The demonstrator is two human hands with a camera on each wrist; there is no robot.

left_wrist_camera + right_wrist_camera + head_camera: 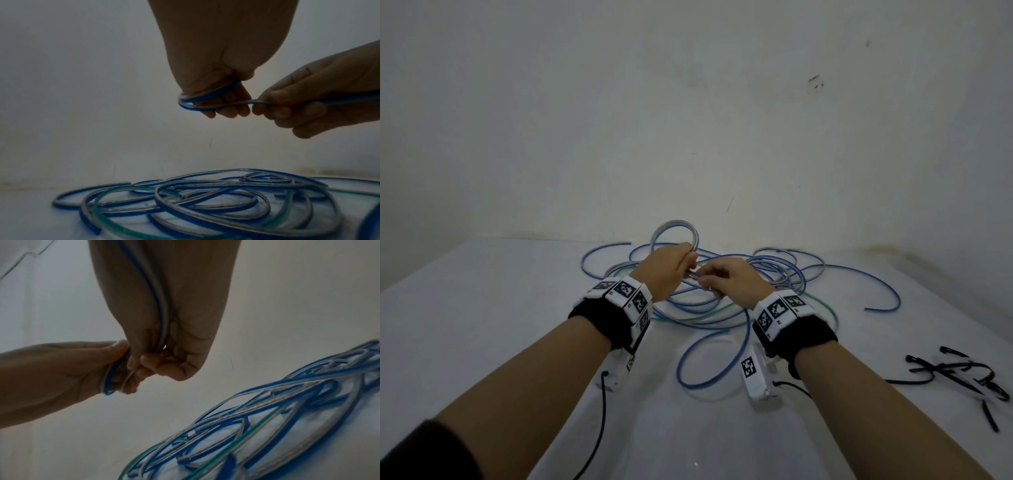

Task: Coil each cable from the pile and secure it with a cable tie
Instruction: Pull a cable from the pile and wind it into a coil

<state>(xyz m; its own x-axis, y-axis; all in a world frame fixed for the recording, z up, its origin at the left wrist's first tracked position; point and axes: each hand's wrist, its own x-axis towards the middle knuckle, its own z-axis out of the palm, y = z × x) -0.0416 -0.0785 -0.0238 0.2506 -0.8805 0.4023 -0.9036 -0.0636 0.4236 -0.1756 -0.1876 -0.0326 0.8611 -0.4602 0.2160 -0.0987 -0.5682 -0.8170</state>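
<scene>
Cable [675, 229] betw both hands, mid-table.

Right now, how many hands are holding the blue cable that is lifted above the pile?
2. The left hand grips the blue cable, looped into a small coil above the pile. The right hand pinches the same cable right beside it. Neither is hidden.

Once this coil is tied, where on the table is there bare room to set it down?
Bare white table lies left of the cable pile, beside the left hand. Another bare patch sits near the front edge between the forearms. The middle is crowded with loose loops, and the black cable ties clutter the right side past the right hand.
</scene>
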